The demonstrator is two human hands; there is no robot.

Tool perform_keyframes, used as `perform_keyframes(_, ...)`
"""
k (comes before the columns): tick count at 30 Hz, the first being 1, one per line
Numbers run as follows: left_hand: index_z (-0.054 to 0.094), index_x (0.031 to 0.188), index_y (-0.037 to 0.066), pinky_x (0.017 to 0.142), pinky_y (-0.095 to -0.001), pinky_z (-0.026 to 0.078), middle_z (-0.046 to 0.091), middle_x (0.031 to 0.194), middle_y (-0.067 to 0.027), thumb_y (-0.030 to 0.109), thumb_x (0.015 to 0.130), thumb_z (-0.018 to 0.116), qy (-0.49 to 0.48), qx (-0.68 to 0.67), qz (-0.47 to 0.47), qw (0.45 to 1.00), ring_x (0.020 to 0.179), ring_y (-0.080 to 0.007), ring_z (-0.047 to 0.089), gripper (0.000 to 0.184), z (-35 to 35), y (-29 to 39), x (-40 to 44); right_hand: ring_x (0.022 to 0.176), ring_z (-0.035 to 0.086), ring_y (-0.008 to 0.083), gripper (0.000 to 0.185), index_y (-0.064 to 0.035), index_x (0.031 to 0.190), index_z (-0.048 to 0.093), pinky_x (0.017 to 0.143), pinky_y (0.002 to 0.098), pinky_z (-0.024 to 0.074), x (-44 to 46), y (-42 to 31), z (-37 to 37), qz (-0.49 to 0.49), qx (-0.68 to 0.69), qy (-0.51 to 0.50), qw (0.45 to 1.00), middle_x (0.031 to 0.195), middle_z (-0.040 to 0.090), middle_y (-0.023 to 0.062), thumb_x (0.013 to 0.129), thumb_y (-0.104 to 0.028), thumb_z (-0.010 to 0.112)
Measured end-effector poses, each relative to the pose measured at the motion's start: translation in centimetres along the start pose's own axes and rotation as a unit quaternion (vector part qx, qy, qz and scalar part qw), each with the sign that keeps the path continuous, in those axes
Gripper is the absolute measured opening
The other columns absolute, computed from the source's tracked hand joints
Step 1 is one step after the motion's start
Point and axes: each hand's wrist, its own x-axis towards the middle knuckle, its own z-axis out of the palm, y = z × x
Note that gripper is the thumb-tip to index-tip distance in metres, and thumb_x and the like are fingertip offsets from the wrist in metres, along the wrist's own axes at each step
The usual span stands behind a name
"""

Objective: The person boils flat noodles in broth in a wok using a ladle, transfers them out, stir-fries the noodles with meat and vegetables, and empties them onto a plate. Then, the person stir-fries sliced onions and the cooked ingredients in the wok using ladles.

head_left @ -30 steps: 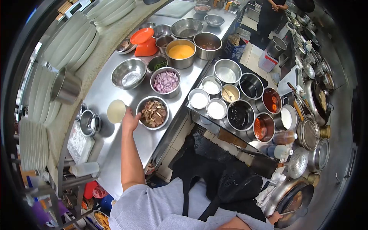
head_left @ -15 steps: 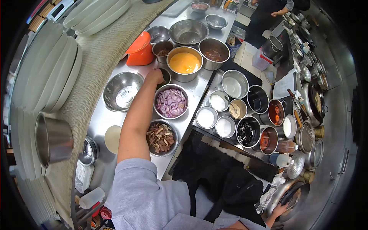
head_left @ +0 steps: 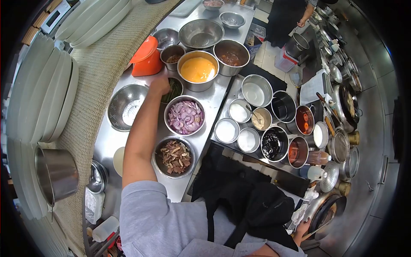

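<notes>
My left hand (head_left: 159, 85) is at the left rim of a small metal pot of green vegetables (head_left: 174, 89); its fingertips are hard to make out. Just below that pot are a bowl of sliced purple onions (head_left: 185, 116) and a bowl of sliced brown meat (head_left: 174, 156). A perforated metal colander (head_left: 128, 107) lies left of my forearm. At the lower right, my right hand (head_left: 303, 227) is closed around the handle of a long utensil (head_left: 320, 228), beside a dark wok (head_left: 327, 212) with food in it.
An orange scale (head_left: 146, 59) and a pot of yellow liquid (head_left: 198, 68) stand beyond my left hand. Several pots of white powders and sauces fill the side counter (head_left: 227, 149). Stacked plates (head_left: 38, 94) line the left shelf. Another person (head_left: 287, 19) stands at the top right.
My left hand has moved from beside the meat bowl up to the pot of greens. The view has shifted. My right hand stays at the wok, with the utensil at a different angle.
</notes>
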Motion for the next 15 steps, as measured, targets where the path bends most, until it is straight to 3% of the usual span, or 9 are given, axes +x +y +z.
perform_keyframes(2, 0.07, 0.093, 0.0, 0.081, -0.0413, 0.053, 0.069, 0.092, -0.0201, 0.022, 0.067, 0.08, 0.06, -0.054, 0.006, 0.997, 0.091, -0.0337, 0.067, 0.036, -0.7, -1.4, -0.2, 0.094, 0.058, 0.0345, 0.058, -0.0003, 0.135, 0.045, 0.088, 0.0415, 0.0447, 0.5, -0.3, 0.3, -0.014, -0.014, -0.002, 1.0, 0.104, 0.059, 0.021, 0.078, -0.003, 0.059)
perform_keyframes(3, 0.071, 0.093, 0.002, 0.078, -0.0422, 0.053, 0.069, 0.089, -0.0182, 0.021, 0.066, 0.08, 0.077, -0.077, -0.001, 0.994, 0.086, -0.0334, 0.068, 0.034, -0.8, -1.8, -0.4, 0.092, 0.058, 0.0327, 0.057, 0.0002, 0.134, 0.047, 0.086, 0.0403, 0.0457, 0.9, -0.4, 0.5, -0.02, -0.015, -0.016, 1.0, 0.101, 0.059, 0.02, 0.079, -0.003, 0.059)
perform_keyframes(7, 0.071, 0.088, 0.002, 0.073, -0.0418, 0.052, 0.069, 0.085, -0.0167, 0.021, 0.067, 0.08, 0.114, -0.112, 0.032, 0.987, 0.082, -0.0323, 0.068, 0.031, -1.3, -2.5, -2.7, 0.083, 0.059, 0.0251, 0.052, 0.002, 0.13, 0.051, 0.078, 0.0361, 0.0482, 2.6, -1.6, 1.5, -0.043, 0.069, -0.062, 0.995, 0.093, 0.061, 0.0158, 0.079, -0.002, 0.058)
perform_keyframes(10, 0.069, 0.097, 0.004, 0.076, -0.0425, 0.052, 0.069, 0.088, -0.0192, 0.02, 0.069, 0.08, 0.112, -0.185, 0.05, 0.975, 0.086, -0.0337, 0.067, 0.034, -1.7, -2.8, -4.3, 0.076, 0.058, 0.0206, 0.05, 0.0027, 0.129, 0.052, 0.071, 0.0343, 0.0485, 3.6, -3.0, 1.4, -0.098, 0.056, -0.059, 0.992, 0.088, 0.06, 0.0124, 0.079, -0.002, 0.057)
perform_keyframes(13, 0.069, 0.095, 0.002, 0.071, -0.0408, 0.05, 0.068, 0.081, -0.0184, 0.021, 0.07, 0.079, 0.156, -0.226, 0.03, 0.961, 0.077, -0.0317, 0.067, 0.033, -0.3, -4.7, -3.6, 0.07, 0.057, 0.0198, 0.047, 0.0033, 0.126, 0.055, 0.067, 0.0342, 0.0477, 4.9, -4.0, 1.5, -0.119, 0.071, -0.065, 0.988, 0.082, 0.061, 0.0106, 0.08, -0.002, 0.056)
perform_keyframes(15, 0.068, 0.09, 0.0, 0.063, -0.0371, 0.048, 0.067, 0.073, -0.0136, 0.019, 0.072, 0.078, 0.163, -0.334, 0.018, 0.928, 0.067, -0.0239, 0.064, 0.028, -0.2, -4.7, -4.4, 0.068, 0.056, 0.0192, 0.045, 0.0033, 0.125, 0.056, 0.066, 0.0337, 0.0474, 5.8, -4.2, 1.6, -0.131, 0.071, -0.076, 0.986, 0.08, 0.06, 0.0101, 0.08, -0.001, 0.055)
